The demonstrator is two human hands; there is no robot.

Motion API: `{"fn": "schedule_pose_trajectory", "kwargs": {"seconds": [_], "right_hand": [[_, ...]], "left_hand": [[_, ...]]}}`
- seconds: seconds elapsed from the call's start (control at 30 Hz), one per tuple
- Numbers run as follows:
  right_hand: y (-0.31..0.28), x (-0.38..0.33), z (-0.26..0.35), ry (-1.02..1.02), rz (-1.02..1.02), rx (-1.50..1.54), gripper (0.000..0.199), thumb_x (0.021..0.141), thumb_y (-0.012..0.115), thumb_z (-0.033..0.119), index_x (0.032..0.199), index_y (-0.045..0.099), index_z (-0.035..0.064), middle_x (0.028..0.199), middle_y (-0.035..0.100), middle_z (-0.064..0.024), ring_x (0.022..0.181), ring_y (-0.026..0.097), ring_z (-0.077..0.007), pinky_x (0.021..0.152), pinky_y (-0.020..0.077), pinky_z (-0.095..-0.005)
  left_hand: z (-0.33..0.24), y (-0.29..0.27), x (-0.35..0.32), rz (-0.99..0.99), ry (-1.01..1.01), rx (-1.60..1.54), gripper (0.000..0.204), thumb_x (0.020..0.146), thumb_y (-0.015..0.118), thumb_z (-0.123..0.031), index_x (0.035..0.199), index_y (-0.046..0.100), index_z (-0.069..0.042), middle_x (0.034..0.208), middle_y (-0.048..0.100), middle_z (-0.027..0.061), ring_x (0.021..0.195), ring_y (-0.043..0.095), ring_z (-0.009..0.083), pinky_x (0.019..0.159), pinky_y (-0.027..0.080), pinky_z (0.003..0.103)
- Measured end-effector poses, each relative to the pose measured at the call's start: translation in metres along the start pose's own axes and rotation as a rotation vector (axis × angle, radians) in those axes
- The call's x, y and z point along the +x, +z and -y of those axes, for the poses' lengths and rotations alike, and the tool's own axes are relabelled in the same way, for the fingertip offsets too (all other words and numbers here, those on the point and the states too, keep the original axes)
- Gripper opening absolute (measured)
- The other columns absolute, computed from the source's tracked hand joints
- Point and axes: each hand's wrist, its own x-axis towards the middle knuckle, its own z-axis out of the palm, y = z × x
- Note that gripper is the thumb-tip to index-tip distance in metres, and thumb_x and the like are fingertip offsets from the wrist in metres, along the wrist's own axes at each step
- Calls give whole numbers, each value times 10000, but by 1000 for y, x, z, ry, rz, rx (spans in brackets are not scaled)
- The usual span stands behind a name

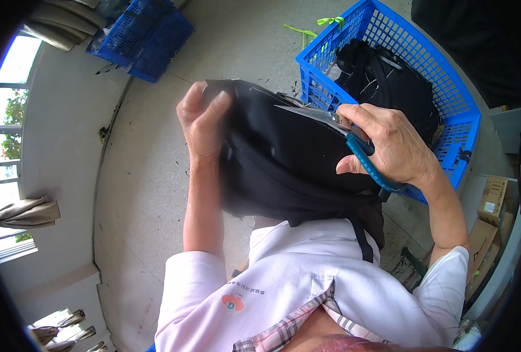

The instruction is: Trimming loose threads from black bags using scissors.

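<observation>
A black fabric piece (278, 149), perhaps a bag or garment, is spread over my lap with its far edge raised. My left hand (204, 120) pinches its far left corner between thumb and fingers; that hand is slightly blurred. In my right hand (398, 138) are scissors (367, 159) with teal handles, my fingers closed around them. Their blades point left along the fabric's upper right edge, where pale thread ends show. Whether the blades touch the fabric I cannot tell.
Beyond my right hand stands a blue plastic basket (325, 75) holding black fabric items (398, 88). Another blue crate (155, 56) is at the far left. Cardboard boxes (492, 199) sit at the right. Dark scraps lie on the grey floor (149, 182), with windows along the left wall.
</observation>
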Motion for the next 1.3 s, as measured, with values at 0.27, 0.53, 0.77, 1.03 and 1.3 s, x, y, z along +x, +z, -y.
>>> {"fn": "schedule_pose_trajectory", "kwargs": {"seconds": [0.27,0.53,0.77,1.03,1.3], "right_hand": [[5,-3,-1,76,47,111,554,655,676,501,873,538,11,684,577,-107,558,579,-198,527,483,-291],[6,10,3,9,-8,93,545,664,670,494,868,540,5,598,556,-98,525,568,-190,512,477,-299],[7,0,2,80,-28,158,523,670,701,419,909,534,-16,594,535,-92,515,544,-157,514,465,-281],[-22,13,2,57,-85,3,608,619,724,448,984,519,8,747,550,-77,570,503,-165,542,455,-296],[-37,15,-6,-59,-55,-181,698,612,634,602,1003,524,35,705,486,-54,583,475,-168,533,426,-290]], "left_hand": [[6,-2,-4,-41,-12,-58,127,683,657,-9,796,609,-40,748,602,-14,677,540,78,650,424,201],[6,-4,-3,-18,-21,46,149,670,689,-85,774,602,-22,706,581,-13,655,511,82,622,398,209],[2,-1,-1,23,-129,98,196,663,694,-112,799,609,2,706,586,9,675,530,100,643,414,218],[-29,25,13,327,-154,265,246,663,733,-141,817,634,24,704,605,27,673,553,101,637,437,228],[-34,48,15,424,-112,197,250,662,742,-131,826,643,29,666,596,33,645,544,99,614,429,226]]}}
